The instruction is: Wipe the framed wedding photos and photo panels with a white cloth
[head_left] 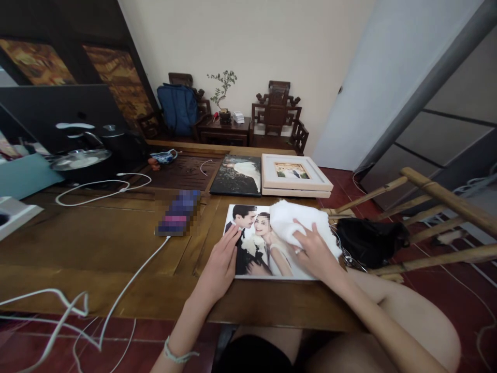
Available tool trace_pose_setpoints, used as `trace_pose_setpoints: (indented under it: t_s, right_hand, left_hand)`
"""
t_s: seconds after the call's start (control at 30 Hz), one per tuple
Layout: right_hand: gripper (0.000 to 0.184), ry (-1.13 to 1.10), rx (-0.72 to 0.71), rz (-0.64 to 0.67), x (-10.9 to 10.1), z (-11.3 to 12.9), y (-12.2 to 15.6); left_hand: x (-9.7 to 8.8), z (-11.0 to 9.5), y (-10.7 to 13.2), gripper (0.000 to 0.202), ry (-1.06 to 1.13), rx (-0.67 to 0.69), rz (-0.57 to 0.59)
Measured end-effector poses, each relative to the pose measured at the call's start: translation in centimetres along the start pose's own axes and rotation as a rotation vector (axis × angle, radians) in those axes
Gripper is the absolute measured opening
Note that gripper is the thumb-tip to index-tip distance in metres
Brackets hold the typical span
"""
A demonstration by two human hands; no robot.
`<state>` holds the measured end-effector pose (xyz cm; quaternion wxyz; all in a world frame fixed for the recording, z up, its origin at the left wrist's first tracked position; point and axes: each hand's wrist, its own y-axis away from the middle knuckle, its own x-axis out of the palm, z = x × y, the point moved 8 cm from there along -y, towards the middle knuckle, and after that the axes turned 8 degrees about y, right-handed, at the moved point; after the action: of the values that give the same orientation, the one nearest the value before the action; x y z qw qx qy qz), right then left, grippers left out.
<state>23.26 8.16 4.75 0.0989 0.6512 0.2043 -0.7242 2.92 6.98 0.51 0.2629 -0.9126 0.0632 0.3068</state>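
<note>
A large wedding photo print (256,243) lies flat near the front edge of the wooden table (97,243). My left hand (221,261) rests on the print's left edge, fingers stretched flat and together. My right hand (312,248) presses a white cloth (298,223) onto the print's right half, fingers curled over the fabric.
Behind the print lie a dark photo panel (237,175) and a stack of white framed pictures (295,175). A phone (178,212) with a white cable (132,282) sits to the left. A bamboo chair (427,217) with a black bag (368,239) stands at the right.
</note>
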Motion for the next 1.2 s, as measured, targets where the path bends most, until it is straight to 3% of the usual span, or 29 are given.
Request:
trace_pose_setpoints:
  t_s: [0.1,0.2,0.33,0.43,0.53,0.67,0.8,0.9,1.0,1.2]
  right_hand:
    - [0.041,0.017,0.007,0.009,0.5,0.8,-2.3]
    - [0.05,-0.034,-0.125,0.059,0.7,4.5,-3.2]
    - [0.044,-0.123,-0.404,0.176,0.6,10.3,-1.5]
    - [0.034,-0.184,-0.529,0.222,0.0,12.3,1.2]
    - [0.036,-0.235,-0.49,0.229,-0.5,11.5,3.6]
    - [0.041,-0.166,-0.318,0.135,-0.8,7.6,5.0]
    - [0.037,-0.041,-0.163,0.067,-0.5,3.6,3.7]
    - [0.039,-0.003,-0.085,0.058,-0.1,2.3,0.9]
    - [0.041,-0.022,-0.072,0.062,0.4,3.2,-3.0]
    - [0.035,-0.127,-0.218,0.072,1.2,8.2,-9.6]
  left_hand:
    - [-0.4,-0.5,-0.2,0.043,0.025,-0.03,-0.003]
    - [-1.6,-1.2,-0.4,0.043,0.061,-0.06,-0.079]
    - [-3.4,-1.4,-0.3,0.045,0.169,-0.089,-0.211]
    - [-3.4,-1.2,-0.1,0.05,0.187,-0.074,-0.202]
    - [-2.4,-1.2,0.0,0.053,0.134,-0.048,-0.1]
    - [-0.6,-0.9,0.0,0.05,-0.008,-0.059,0.032]
    - [-0.2,-0.9,-0.1,0.045,-0.076,-0.036,0.013]
    - [-0.3,-1.0,-0.2,0.042,-0.077,-0.024,-0.018]
    - [-0.4,-1.0,-0.2,0.041,-0.058,-0.012,-0.031]
    - [-0.3,-0.6,0.0,0.04,-0.063,-0.028,-0.009]
